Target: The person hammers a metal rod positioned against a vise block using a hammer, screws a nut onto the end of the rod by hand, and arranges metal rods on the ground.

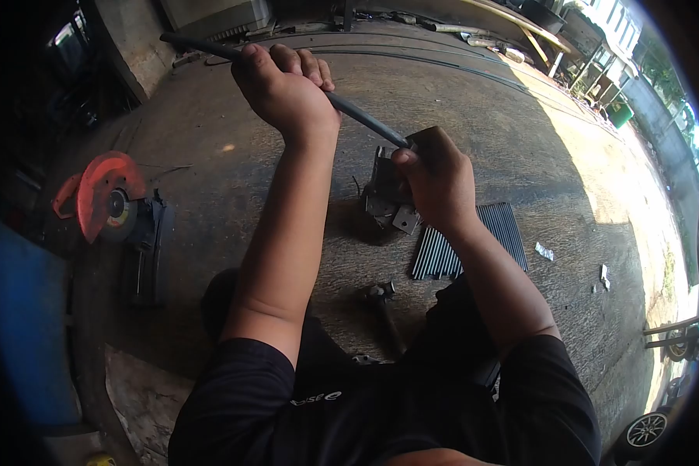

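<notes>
A long dark metal pipe (369, 121) slants across the view, from the upper left down to the right. My left hand (283, 89) is wrapped around its upper part. At the lower end of the pipe, my right hand (440, 175) is closed with the thumb against the tip; its other fingers are partly hidden. Just below and left of the right hand stands a small metal jig (380, 203) with a drilled plate, partly covered by the hand. A row of short metal rods (474, 239) lies side by side under my right forearm.
A hammer (382, 299) lies on the floor between my legs. To the left stands a cut-off saw with a red guard (109, 194). Long rods (412, 56) lie along the far floor. Paper scraps (544, 251) are at right, and a wheel (646, 429) is at lower right.
</notes>
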Tool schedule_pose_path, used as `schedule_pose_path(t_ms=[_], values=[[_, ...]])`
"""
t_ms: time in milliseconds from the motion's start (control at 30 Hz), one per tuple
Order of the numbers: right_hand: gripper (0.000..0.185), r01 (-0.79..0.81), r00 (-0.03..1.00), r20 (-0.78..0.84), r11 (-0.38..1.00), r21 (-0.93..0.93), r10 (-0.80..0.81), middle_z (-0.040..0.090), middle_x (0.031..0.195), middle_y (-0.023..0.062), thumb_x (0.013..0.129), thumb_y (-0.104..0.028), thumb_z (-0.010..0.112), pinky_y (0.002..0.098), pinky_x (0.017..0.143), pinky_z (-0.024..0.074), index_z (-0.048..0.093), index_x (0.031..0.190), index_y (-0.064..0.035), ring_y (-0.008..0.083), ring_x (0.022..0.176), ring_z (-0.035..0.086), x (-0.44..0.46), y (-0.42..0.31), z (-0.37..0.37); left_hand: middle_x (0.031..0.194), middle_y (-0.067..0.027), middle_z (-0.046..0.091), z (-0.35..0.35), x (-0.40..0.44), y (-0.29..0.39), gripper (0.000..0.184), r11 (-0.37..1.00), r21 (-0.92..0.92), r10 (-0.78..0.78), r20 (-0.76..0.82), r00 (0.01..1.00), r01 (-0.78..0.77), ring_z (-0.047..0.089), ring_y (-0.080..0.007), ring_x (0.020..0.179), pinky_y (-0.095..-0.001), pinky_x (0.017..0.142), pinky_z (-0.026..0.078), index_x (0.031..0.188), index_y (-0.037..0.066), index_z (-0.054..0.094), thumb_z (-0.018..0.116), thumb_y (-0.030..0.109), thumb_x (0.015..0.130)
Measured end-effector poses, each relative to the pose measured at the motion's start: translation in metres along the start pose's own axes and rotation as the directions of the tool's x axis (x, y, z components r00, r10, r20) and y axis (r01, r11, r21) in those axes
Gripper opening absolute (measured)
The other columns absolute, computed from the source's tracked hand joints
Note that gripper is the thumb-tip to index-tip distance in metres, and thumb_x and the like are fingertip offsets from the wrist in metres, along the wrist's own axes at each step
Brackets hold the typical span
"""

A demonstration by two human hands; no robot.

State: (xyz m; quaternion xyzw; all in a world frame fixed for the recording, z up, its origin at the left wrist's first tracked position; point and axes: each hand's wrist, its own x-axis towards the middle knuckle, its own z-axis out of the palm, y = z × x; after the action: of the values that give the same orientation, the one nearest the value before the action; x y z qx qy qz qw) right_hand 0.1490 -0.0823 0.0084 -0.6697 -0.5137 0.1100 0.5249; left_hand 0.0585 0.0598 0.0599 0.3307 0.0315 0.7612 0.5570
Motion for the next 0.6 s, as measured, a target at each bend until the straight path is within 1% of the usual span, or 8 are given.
schedule_pose_path(t_ms=[67, 100, 167, 400, 467, 500, 533, 600], values=[[0.032, 0.091, 0.994, -0.053, 0.996, -0.004, -0.091, 0.066, 0.070, 0.0112, 0.081, -0.020, 0.076, 0.0274, 0.055, 0.0510, 0.054, 0.093, 0.0008, 0.0161, 0.062, 0.067, 0.001, 0.007, 0.003, 0.058, 0.0027, 0.036, -0.002, 0.002, -0.001, 0.024, 1.000, 0.008, -0.004, 0.005, 1.000, 0.004, 0.037, -0.0097, 0.043, -0.0261, 0.038, 0.032, 0.092, 0.014, 0.035, 0.041, 0.036, 0.098], [0.032, 0.091, 0.994, -0.052, 0.996, -0.004, -0.091, 0.066, 0.070, 0.0112, 0.081, -0.020, 0.076, 0.0274, 0.055, 0.0510, 0.054, 0.093, 0.0008, 0.0161, 0.062, 0.067, 0.001, 0.009, 0.004, 0.055, 0.0026, 0.036, -0.003, 0.003, -0.002, 0.029, 1.000, 0.015, -0.007, 0.011, 1.000, 0.007, 0.038, -0.0097, 0.041, -0.0272, 0.036, 0.034, 0.093, 0.013, 0.033, 0.041, 0.040, 0.098], [0.035, 0.042, 0.998, -0.056, 0.985, 0.168, -0.033, 0.066, 0.071, 0.0115, 0.078, -0.019, 0.079, 0.0275, 0.055, 0.0517, 0.053, 0.091, 0.0009, 0.0156, 0.062, 0.067, 0.002, 0.010, 0.006, 0.055, 0.0026, 0.036, -0.004, 0.004, -0.004, 0.029, 1.000, 0.000, -0.019, 0.007, 1.000, 0.019, 0.038, -0.0097, 0.040, -0.0271, 0.036, 0.034, 0.093, 0.013, 0.033, 0.042, 0.040, 0.098], [0.036, 0.018, 0.998, -0.060, 0.987, 0.159, -0.008, 0.066, 0.074, 0.0117, 0.076, -0.018, 0.080, 0.0269, 0.053, 0.0519, 0.052, 0.089, 0.0008, 0.0136, 0.062, 0.066, 0.004, 0.009, 0.002, 0.061, 0.0031, 0.037, 0.001, -0.002, -0.002, 0.020, 1.000, 0.021, -0.017, -0.002, 1.000, 0.017, 0.036, -0.0096, 0.046, -0.0255, 0.042, 0.030, 0.091, 0.015, 0.037, 0.039, 0.034, 0.098], [0.042, -0.021, 0.999, -0.032, 0.980, 0.200, 0.028, 0.065, 0.073, 0.0114, 0.074, -0.026, 0.082, 0.0284, 0.057, 0.0525, 0.052, 0.088, 0.0004, 0.0146, 0.065, 0.066, 0.005, 0.011, 0.001, 0.058, 0.0028, 0.037, -0.002, 0.002, -0.005, 0.025, 1.000, 0.009, -0.012, 0.009, 1.000, 0.012, 0.037, -0.0100, 0.043, -0.0264, 0.039, 0.032, 0.092, 0.014, 0.035, 0.041, 0.038, 0.098], [0.042, -0.021, 0.999, -0.032, 0.980, 0.200, 0.028, 0.065, 0.073, 0.0114, 0.074, -0.026, 0.082, 0.0284, 0.057, 0.0525, 0.052, 0.088, 0.0004, 0.0146, 0.065, 0.066, 0.006, 0.014, 0.000, 0.055, 0.0025, 0.037, -0.001, 0.002, -0.004, 0.030, 1.000, -0.004, -0.006, 0.019, 1.000, 0.006, 0.039, -0.0103, 0.040, -0.0273, 0.036, 0.034, 0.094, 0.013, 0.033, 0.042, 0.041, 0.098], [0.046, 0.026, 0.999, -0.036, 0.991, 0.133, -0.021, 0.065, 0.073, 0.0112, 0.071, -0.032, 0.082, 0.0290, 0.059, 0.0528, 0.053, 0.087, 0.0003, 0.0153, 0.067, 0.067, 0.007, 0.017, -0.001, 0.055, 0.0025, 0.037, 0.000, 0.001, -0.003, 0.030, 1.000, -0.004, -0.006, 0.019, 1.000, 0.006, 0.039, -0.0103, 0.040, -0.0273, 0.036, 0.034, 0.094, 0.013, 0.033, 0.042, 0.041, 0.098], [0.050, 0.074, 0.997, -0.037, 0.995, 0.066, -0.071, 0.065, 0.073, 0.0110, 0.069, -0.037, 0.082, 0.0296, 0.062, 0.0530, 0.053, 0.087, 0.0001, 0.0160, 0.069, 0.067, 0.009, 0.021, -0.002, 0.061, 0.0032, 0.037, 0.002, -0.003, -0.001, 0.020, 0.999, 0.010, -0.034, -0.017, 0.999, 0.034, 0.036, -0.0097, 0.046, -0.0255, 0.042, 0.030, 0.091, 0.016, 0.037, 0.039, 0.033, 0.098]])
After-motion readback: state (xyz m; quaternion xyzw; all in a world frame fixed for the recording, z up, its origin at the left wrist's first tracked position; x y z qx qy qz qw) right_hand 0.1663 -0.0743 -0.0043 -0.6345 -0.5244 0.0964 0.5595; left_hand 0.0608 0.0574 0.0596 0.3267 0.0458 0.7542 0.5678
